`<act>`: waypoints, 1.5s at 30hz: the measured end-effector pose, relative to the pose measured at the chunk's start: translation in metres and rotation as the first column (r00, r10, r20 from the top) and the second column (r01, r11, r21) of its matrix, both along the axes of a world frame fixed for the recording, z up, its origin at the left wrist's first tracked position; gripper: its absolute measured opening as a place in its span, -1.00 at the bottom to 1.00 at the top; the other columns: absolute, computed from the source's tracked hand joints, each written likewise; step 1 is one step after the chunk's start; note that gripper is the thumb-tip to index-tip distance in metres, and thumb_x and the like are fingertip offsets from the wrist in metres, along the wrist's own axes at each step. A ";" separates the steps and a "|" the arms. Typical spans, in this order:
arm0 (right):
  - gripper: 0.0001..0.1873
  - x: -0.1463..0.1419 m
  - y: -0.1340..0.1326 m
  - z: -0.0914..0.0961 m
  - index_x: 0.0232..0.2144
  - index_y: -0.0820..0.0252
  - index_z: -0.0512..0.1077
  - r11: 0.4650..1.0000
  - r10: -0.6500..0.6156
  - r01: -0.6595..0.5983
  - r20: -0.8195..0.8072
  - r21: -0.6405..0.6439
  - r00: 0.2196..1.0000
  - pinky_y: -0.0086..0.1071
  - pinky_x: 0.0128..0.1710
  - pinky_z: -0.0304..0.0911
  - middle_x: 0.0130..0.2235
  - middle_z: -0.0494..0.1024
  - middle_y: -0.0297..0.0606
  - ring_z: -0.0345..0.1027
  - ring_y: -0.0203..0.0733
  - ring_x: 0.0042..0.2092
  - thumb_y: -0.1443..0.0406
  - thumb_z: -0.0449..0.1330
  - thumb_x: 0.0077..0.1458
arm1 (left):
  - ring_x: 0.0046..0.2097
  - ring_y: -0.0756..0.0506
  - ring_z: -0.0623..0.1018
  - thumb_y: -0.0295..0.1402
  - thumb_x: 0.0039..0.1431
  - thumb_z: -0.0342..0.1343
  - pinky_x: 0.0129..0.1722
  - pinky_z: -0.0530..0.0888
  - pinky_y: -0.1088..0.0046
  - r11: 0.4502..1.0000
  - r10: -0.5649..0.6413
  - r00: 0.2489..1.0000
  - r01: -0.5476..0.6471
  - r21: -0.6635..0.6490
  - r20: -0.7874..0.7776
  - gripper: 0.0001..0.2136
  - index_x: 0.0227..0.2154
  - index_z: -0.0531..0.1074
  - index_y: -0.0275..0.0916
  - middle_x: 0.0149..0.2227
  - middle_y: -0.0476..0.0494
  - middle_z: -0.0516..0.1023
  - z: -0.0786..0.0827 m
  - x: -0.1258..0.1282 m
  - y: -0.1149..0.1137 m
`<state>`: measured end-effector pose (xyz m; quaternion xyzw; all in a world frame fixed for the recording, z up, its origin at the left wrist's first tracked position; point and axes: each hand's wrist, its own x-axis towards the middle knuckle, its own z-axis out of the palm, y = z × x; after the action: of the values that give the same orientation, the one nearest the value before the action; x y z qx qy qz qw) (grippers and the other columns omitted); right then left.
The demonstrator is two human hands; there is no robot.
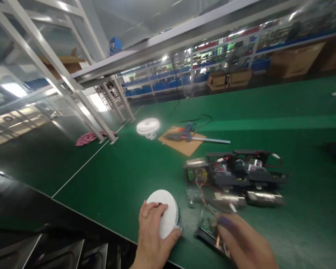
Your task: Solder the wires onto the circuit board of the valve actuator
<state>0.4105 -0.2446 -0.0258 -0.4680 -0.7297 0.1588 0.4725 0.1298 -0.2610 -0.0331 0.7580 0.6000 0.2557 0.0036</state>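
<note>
My left hand (154,233) grips a round white plastic unit (168,213), fingers curled over its top and thumb against its side. Its underside is hidden. My right hand (242,237), smeared by motion, is at a green circuit board (207,220) in a black housing. Something purple shows on one of its fingers. Whether these fingers hold the board is unclear. Behind it lie several black modules (221,177) with shiny metal cylinders and thin wires.
A glue gun (182,135) with a long clear stick lies on brown cardboard (184,148). A second white round unit (148,127) stands beside it. Metal shelf posts (84,101) and a pink cloth (86,139) are at the left. The green table's front edge runs diagonally below.
</note>
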 end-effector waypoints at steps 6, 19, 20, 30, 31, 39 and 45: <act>-0.84 -0.010 0.006 0.016 -0.15 0.10 0.48 0.999 0.010 -0.007 -0.065 0.043 0.998 -0.43 -0.50 0.42 -0.29 0.61 -0.22 0.55 -0.14 -0.31 0.21 0.12 0.34 | 0.11 -0.33 0.45 -0.22 0.15 0.24 0.08 0.47 0.00 0.994 -0.091 0.995 0.093 0.060 -0.044 -0.47 0.16 0.31 -0.23 -0.02 -0.28 0.55 0.008 0.013 -0.007; -0.79 -0.010 -0.002 0.012 0.00 0.15 0.37 0.977 0.131 -0.175 -0.310 -0.119 0.942 -0.38 -0.28 0.50 -0.20 0.57 -0.19 0.53 -0.19 -0.26 0.27 0.07 0.35 | 0.14 -0.19 0.42 -0.29 0.39 -0.07 0.12 0.43 0.20 0.979 -0.189 0.981 0.191 0.066 -0.032 -0.50 0.35 0.06 -0.14 0.15 -0.24 0.43 0.055 0.047 -0.001; -0.78 -0.011 -0.002 0.012 0.01 0.16 0.36 0.977 0.137 -0.182 -0.323 -0.114 0.936 -0.37 -0.26 0.50 -0.18 0.57 -0.18 0.53 -0.18 -0.24 0.27 0.07 0.35 | 0.13 -0.18 0.43 -0.30 0.40 -0.09 0.10 0.45 0.23 0.976 -0.212 0.977 0.213 0.041 -0.026 -0.49 0.36 0.01 -0.13 0.15 -0.25 0.42 0.055 0.051 0.001; -0.86 -0.012 -0.004 0.030 -0.11 0.13 0.40 0.987 0.157 -0.145 -0.211 0.068 0.965 -0.40 -0.46 0.29 -0.28 0.53 -0.24 0.42 -0.17 -0.29 0.38 0.12 0.30 | 0.14 -0.25 0.39 -0.30 0.42 -0.14 0.10 0.41 0.06 0.954 -0.295 0.949 0.288 -0.080 -0.110 -0.39 0.41 -0.28 -0.13 0.16 -0.36 0.36 0.052 0.068 0.014; -0.85 -0.012 -0.004 0.031 -0.11 0.13 0.40 0.985 0.168 -0.154 -0.210 0.080 0.963 -0.40 -0.45 0.29 -0.26 0.53 -0.24 0.42 -0.17 -0.27 0.39 0.12 0.30 | 0.14 -0.25 0.39 -0.29 0.41 -0.14 0.09 0.41 0.05 0.954 -0.296 0.948 0.287 -0.081 -0.121 -0.38 0.41 -0.29 -0.13 0.16 -0.36 0.36 0.054 0.069 0.014; -0.80 -0.014 -0.003 0.029 -0.07 0.15 0.42 0.985 0.156 -0.136 -0.208 0.106 0.966 -0.31 -0.29 0.36 -0.26 0.55 -0.23 0.42 -0.14 -0.27 0.42 0.14 0.27 | 0.07 -0.27 0.44 -0.30 0.41 -0.15 0.01 0.41 0.06 0.963 -0.267 0.946 0.269 -0.018 -0.183 -0.39 0.41 -0.27 -0.13 0.12 -0.33 0.41 0.065 0.078 0.015; -0.78 -0.015 -0.003 0.030 -0.05 0.16 0.42 0.984 0.153 -0.132 -0.190 0.120 0.970 -0.31 -0.29 0.35 -0.25 0.56 -0.22 0.41 -0.14 -0.27 0.43 0.14 0.27 | 0.02 -0.29 0.46 -0.28 0.39 -0.17 -0.01 0.38 0.02 0.966 -0.255 0.946 0.259 -0.007 -0.200 -0.39 0.41 -0.27 -0.16 0.06 -0.35 0.44 0.061 0.079 0.016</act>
<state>0.3956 -0.2475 0.0042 -0.3703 -0.7183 0.1991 0.5543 0.2093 -0.2447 0.0279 0.8515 0.4909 0.1818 -0.0304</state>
